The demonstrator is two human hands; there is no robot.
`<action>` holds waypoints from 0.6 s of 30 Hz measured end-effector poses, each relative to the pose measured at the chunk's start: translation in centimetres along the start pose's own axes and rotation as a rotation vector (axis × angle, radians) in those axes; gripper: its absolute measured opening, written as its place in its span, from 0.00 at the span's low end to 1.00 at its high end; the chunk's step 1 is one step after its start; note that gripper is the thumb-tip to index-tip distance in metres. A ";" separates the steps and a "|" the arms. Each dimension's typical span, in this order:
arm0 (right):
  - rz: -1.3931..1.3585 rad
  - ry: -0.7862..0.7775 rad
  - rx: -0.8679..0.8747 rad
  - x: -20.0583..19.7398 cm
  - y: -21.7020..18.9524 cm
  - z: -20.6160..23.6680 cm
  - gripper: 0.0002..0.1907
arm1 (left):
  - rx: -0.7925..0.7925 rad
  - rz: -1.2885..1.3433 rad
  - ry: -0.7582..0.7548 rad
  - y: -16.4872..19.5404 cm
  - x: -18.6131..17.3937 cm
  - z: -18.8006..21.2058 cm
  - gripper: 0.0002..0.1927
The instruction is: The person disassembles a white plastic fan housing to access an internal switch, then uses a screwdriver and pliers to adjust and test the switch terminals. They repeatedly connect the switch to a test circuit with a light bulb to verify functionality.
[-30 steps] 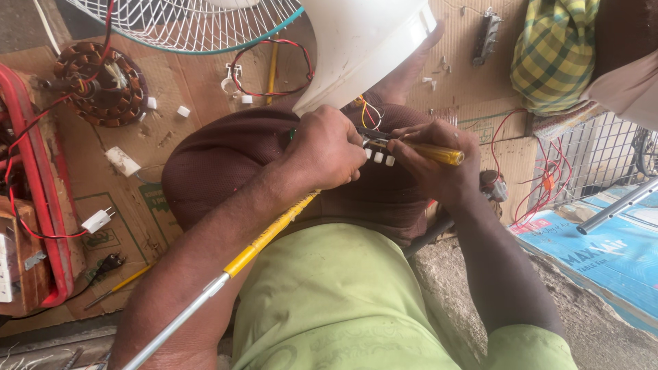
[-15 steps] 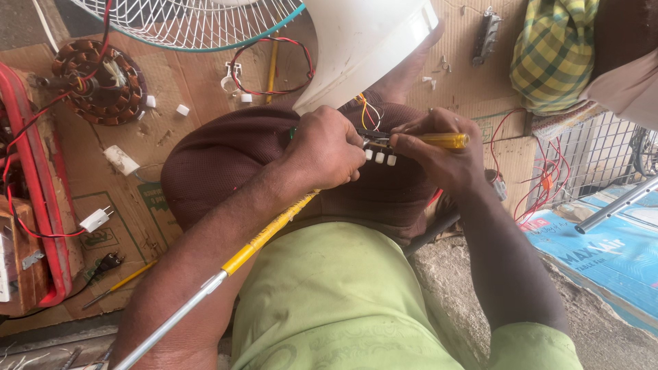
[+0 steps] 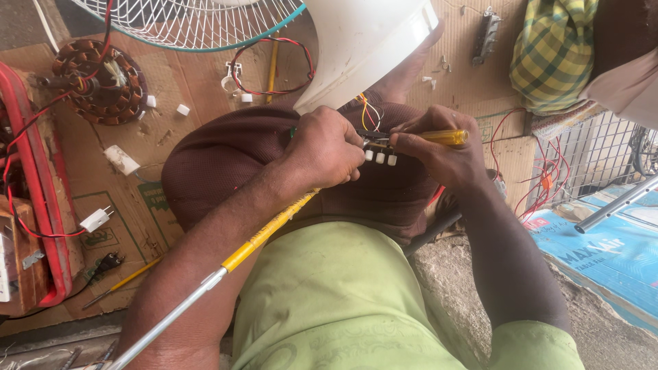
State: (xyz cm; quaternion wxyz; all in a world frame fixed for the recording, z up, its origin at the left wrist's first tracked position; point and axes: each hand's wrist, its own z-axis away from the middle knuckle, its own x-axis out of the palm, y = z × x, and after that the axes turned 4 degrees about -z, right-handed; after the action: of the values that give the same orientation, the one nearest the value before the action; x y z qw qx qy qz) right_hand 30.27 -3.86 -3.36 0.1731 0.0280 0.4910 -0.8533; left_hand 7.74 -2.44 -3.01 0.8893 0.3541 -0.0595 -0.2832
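Note:
My left hand (image 3: pixel 327 149) grips a small black switch block with white push buttons (image 3: pixel 380 152), held over my lap. Coloured wires (image 3: pixel 365 109) run from the block up into a white plastic fan housing (image 3: pixel 356 42). My right hand (image 3: pixel 442 152) holds a yellow-handled screwdriver (image 3: pixel 444 137), its tip hidden against the block between both hands. A yellow and silver rod (image 3: pixel 233 260) passes under my left forearm.
A white fan guard (image 3: pixel 192 20) lies at the top. A copper-wound motor stator (image 3: pixel 96 82), a white plug (image 3: pixel 94 219), loose wires and small white parts lie on cardboard at left. A red case (image 3: pixel 42 205) stands far left. A checked cloth (image 3: pixel 552 51) and wire rack (image 3: pixel 603 154) are right.
The screwdriver handle has risen slightly and levelled in my right hand. Both hands stay on the switch block in nearly the same place.

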 end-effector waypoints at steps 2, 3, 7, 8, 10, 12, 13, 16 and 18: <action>-0.024 -0.008 0.000 -0.1 0.1 -0.1 0.10 | -0.002 -0.007 0.003 0.0 0.0 -0.1 0.06; -0.022 -0.010 -0.002 -0.1 0.1 -0.1 0.10 | -0.004 -0.010 0.002 0.0 0.0 -0.1 0.06; -0.002 -0.014 0.005 -0.2 0.0 -0.3 0.10 | 0.002 0.000 0.001 0.0 0.0 -0.1 0.06; 0.007 -0.012 0.013 -0.2 0.0 -0.4 0.10 | 0.001 -0.001 0.003 0.1 0.0 -0.1 0.06; 0.011 -0.013 0.047 -0.2 -0.2 -0.5 0.10 | -0.003 0.002 0.006 0.1 0.0 0.0 0.06; 0.025 -0.013 0.073 -0.3 -0.5 -0.7 0.09 | -0.006 0.010 0.010 0.1 0.0 -0.1 0.06; 0.037 -0.015 0.084 -0.3 -0.6 -0.7 0.09 | -0.009 0.007 0.008 0.1 0.0 -0.1 0.06; 0.065 -0.042 0.081 -0.5 -1.0 -1.0 0.09 | -0.014 0.000 0.003 0.1 0.0 -0.2 0.07; 0.054 -0.064 0.079 -0.6 -1.1 -1.2 0.08 | -0.009 -0.003 0.002 0.0 0.0 -0.2 0.07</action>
State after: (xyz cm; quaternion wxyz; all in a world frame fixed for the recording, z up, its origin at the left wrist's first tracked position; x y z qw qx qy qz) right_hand 30.38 -2.19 -2.94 0.2103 0.0209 0.4502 -0.8676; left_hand 7.83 -2.37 -3.14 0.8906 0.3504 -0.0566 -0.2842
